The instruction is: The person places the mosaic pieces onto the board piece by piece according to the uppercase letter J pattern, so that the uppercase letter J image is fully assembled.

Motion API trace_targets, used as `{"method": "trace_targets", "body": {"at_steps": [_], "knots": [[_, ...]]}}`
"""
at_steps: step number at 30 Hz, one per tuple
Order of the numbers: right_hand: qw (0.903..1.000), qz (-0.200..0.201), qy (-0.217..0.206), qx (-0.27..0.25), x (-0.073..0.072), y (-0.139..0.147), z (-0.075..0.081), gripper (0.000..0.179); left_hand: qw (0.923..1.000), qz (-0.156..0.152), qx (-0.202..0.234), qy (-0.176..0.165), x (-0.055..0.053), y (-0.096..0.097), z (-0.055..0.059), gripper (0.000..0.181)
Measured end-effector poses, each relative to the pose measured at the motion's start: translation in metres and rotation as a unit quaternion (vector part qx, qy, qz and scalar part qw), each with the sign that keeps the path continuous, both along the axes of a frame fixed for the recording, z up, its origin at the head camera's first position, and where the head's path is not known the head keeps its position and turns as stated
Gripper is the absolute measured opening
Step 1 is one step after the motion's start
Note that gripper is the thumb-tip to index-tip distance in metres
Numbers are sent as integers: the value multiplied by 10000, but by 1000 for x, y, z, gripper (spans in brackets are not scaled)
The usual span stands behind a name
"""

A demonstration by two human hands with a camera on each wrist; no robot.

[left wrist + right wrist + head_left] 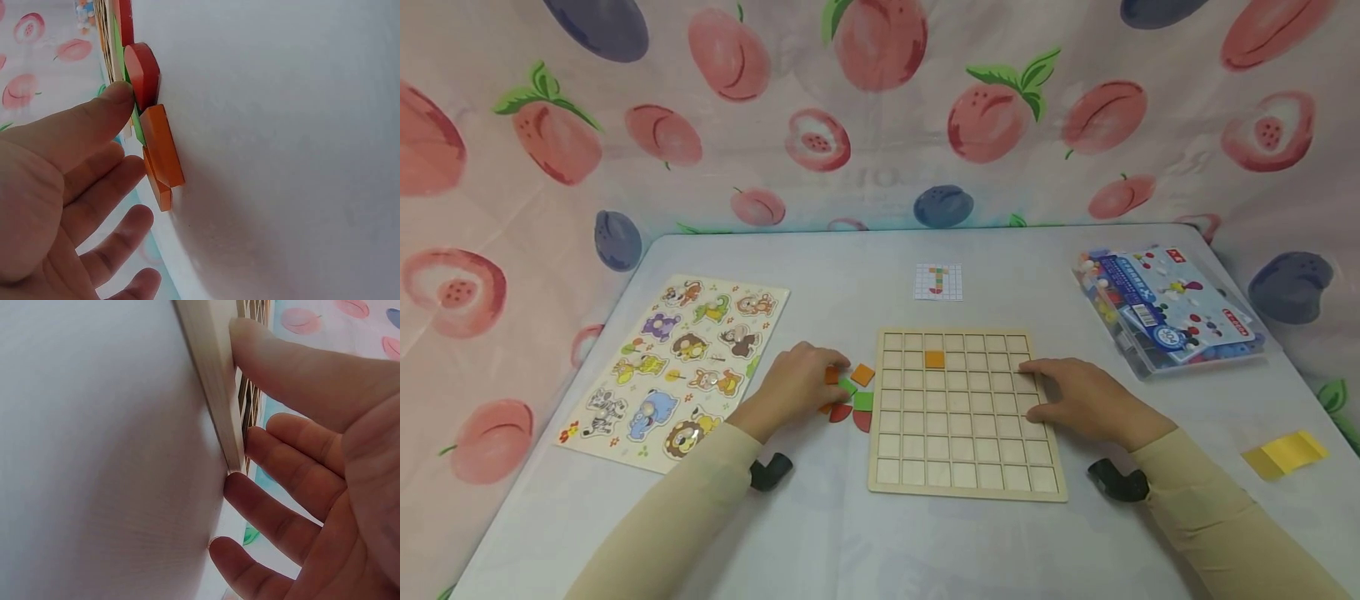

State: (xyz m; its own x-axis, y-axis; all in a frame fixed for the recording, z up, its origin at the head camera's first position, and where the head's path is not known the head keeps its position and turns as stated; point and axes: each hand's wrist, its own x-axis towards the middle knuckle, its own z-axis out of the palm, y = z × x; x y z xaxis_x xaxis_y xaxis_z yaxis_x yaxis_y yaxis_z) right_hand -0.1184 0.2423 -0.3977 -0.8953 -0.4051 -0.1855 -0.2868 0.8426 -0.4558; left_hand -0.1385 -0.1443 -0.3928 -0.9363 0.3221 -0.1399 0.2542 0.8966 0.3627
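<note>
My left hand (797,383) is at a small cluster of coloured pieces left of the wooden grid board (970,487). In the left wrist view its thumb overlaps a green piece (139,128), near a red rounded piece (144,75) and an orange piece (161,147); the other fingers are spread and loosely bent. A green square (863,402) and an orange square (862,375) lie by the board. One orange square (935,359) sits in an upper cell. My right hand (1086,400) rests at the board's right edge, thumb and fingertips on the rim, fingers relaxed.
Behind the board lies a small grid card (937,282) with a coloured figure. An animal puzzle board (700,354) is at the left. A clear plastic case (1172,308) of colourful parts stands back right, with a folded yellow paper (1285,454) nearer the right edge.
</note>
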Motion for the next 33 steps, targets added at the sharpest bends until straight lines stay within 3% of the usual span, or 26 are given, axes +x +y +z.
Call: {"method": "trace_targets", "body": {"at_steps": [23,33], "knots": [[9999,-93,-80,34,0,-2,3,67,9999,-76,73,-14,-4,1,-3,37],[10000,-51,-53,23,1,-1,0,65,9999,-134,-100,-13,-4,6,-1,31]]}}
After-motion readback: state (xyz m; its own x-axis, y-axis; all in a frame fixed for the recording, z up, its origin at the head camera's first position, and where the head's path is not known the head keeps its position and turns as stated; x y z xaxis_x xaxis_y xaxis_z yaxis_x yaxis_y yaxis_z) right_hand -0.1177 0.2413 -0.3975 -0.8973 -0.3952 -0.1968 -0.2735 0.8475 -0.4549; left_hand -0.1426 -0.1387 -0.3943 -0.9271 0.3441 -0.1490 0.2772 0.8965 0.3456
